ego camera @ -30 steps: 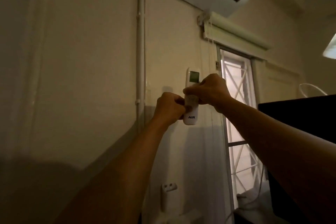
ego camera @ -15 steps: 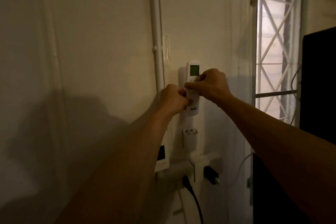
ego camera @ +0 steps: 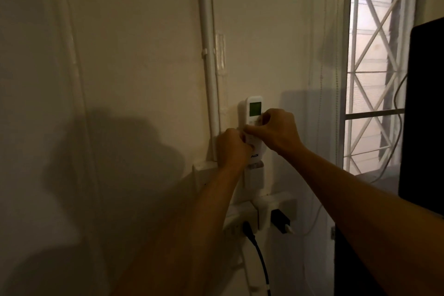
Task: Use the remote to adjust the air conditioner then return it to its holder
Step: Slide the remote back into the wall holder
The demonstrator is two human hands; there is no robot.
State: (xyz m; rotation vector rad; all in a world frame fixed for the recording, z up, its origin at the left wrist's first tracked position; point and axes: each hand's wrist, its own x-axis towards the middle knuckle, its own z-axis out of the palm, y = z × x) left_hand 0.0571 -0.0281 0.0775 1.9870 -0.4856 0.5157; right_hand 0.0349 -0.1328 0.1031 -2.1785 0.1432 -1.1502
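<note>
A white remote (ego camera: pixel 254 109) with a lit green screen stands upright against the wall. Its lower end is at the mouth of a white wall holder (ego camera: pixel 254 178) just below it; whether it has entered the holder I cannot tell. My left hand (ego camera: pixel 231 149) grips the remote's lower left side. My right hand (ego camera: pixel 278 131) pinches its middle from the right, just under the screen. The air conditioner is out of view.
A white pipe (ego camera: pixel 207 55) runs down the wall left of the remote. Below the holder are white sockets (ego camera: pixel 276 206) with a black plug and cable (ego camera: pixel 254 245). A barred window (ego camera: pixel 374 67) is at right, and a dark screen (ego camera: pixel 425 115) at the far right edge.
The view tilted down, so the air conditioner left the frame. Both hands lowered the remote along the wall toward the holder, which now sits just under it.
</note>
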